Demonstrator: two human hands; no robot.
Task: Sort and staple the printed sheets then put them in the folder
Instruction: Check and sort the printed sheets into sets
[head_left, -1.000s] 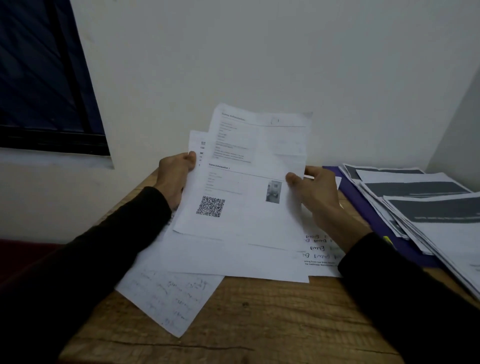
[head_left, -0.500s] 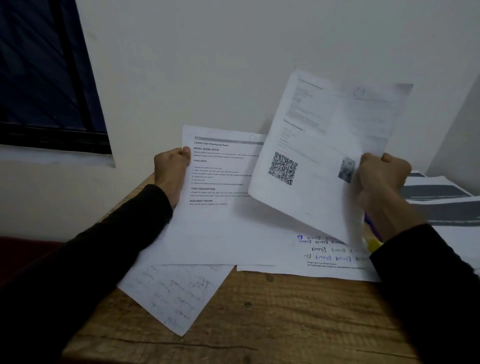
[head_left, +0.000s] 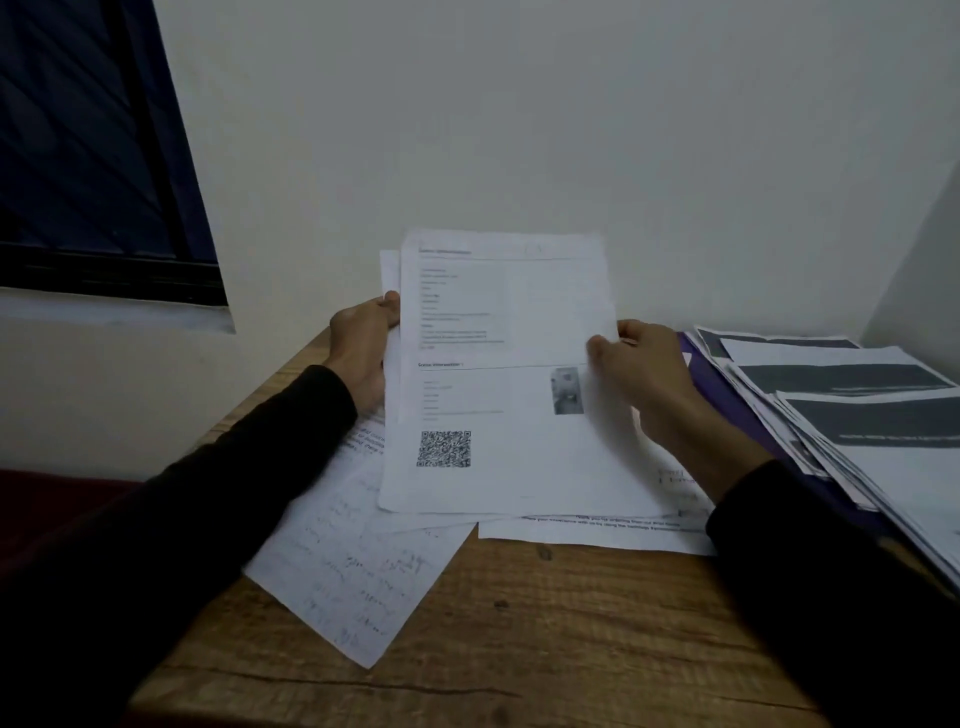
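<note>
**deskjockey:** Since half a second ago the QR sheet (head_left: 498, 374) has swung back in from the right, where it was lifted clear, and now sits on top of the sheets the left hand (head_left: 363, 348) was already holding. Both hands have it again: left grip pinches the left edge with the thumb on the front, right hand (head_left: 641, 371) pinches the right edge about halfway up.

**paperclip_pete:** So which way does it lie for whatever comes next?

**deskjockey:** Long axis runs away from the person, top edge tilted up toward the wall, bottom edge resting on the loose papers on the desk (head_left: 519, 649). It's between the two hands, so neither is really nearer. The purple folder (head_left: 727, 410) is off to the right under a pile of printouts (head_left: 857, 415), so I'd guess the right hand is the one to carry things over there. No stapler that I can see.

**paperclip_pete:** Counts?

**deskjockey:** Two hands, one folder. In the held bundle I can make out at least two sheets, the QR one plus an edge peeking out behind it at top left. Under it there's a handwritten sheet (head_left: 353, 577) and a printed sheet (head_left: 597, 532), maybe more. The right pile shows at least three dark-banded pages; exact number I can't tell.
</note>
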